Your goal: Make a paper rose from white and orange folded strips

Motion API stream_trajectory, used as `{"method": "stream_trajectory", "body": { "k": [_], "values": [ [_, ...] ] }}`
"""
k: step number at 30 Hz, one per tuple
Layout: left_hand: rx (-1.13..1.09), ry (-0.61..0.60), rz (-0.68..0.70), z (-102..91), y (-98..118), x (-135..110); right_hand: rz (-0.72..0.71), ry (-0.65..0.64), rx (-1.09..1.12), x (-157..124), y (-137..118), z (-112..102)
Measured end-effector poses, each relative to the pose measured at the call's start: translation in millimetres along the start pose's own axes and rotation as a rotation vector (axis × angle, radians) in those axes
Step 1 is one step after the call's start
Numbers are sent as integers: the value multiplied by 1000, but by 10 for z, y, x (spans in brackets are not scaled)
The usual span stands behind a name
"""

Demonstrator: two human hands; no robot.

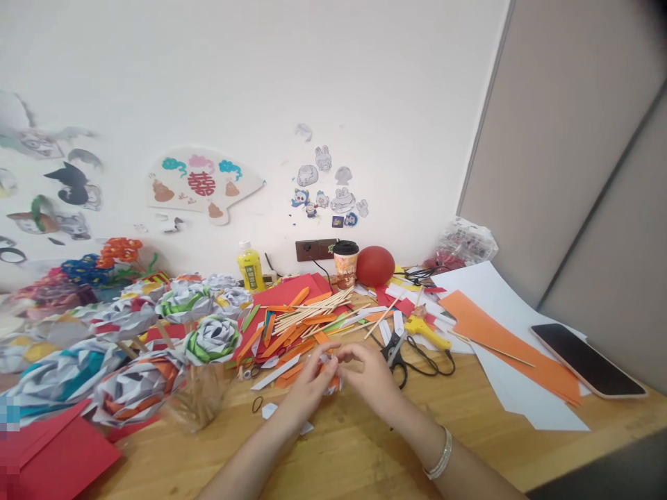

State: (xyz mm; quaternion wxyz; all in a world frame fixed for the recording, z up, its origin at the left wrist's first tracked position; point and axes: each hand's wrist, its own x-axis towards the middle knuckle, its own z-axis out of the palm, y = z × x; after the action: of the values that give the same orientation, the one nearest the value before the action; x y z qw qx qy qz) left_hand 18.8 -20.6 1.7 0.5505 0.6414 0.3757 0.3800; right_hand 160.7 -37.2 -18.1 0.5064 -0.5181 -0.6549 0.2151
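the two hands are close together above the tabletop (354, 465), near its front side. the left hand (313, 378) pinches a small white paper piece (332, 389) between thumb and fingers, and the right hand (367, 371) meets it from the other side, its fingertips bent and also pinching. the fingers cover most of this piece, so i cannot tell its exact shape.

in my judgement, the main danger is in the grip: if the fingers press too hard, thin paper could be crushed or creased in the wrong place; if they are too loose, it could slip and become lost among the orange strips (284, 340) and wooden sticks (313, 312) just beyond.

the black scissors (394, 357) lie just beside the right hand, and a careless sideways movement may knock them. behind them is a yellow glue gun (428, 332) with its cable (438, 371) in loops; a sleeve or wrist could catch it. if the gun is hot, which i cannot see, a touch would burn.
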Motion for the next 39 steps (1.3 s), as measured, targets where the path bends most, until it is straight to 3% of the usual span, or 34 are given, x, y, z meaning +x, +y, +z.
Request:
{"method": "stream_trajectory", "body": {
  "k": [7,14,20,26,34,39],
  "values": [
    [200,18,169,-132,-89,133,-10,29,-74,14,-7,-29],
    [305,43,252,-187,-25,123,3,-7,51,37,26,-43],
    [293,-177,169,-229,12,101,153,-259,431,53,44,-95],
    [248,-207,12,-228,-12,99,209,-316,337,53,89,-90],
    [372,-140,69,-168,-38,81,246,-190,169,19,160,42],
    [193,-145,20,-219,-53,131,176,-101,266,38,100,40]
  ]
}}
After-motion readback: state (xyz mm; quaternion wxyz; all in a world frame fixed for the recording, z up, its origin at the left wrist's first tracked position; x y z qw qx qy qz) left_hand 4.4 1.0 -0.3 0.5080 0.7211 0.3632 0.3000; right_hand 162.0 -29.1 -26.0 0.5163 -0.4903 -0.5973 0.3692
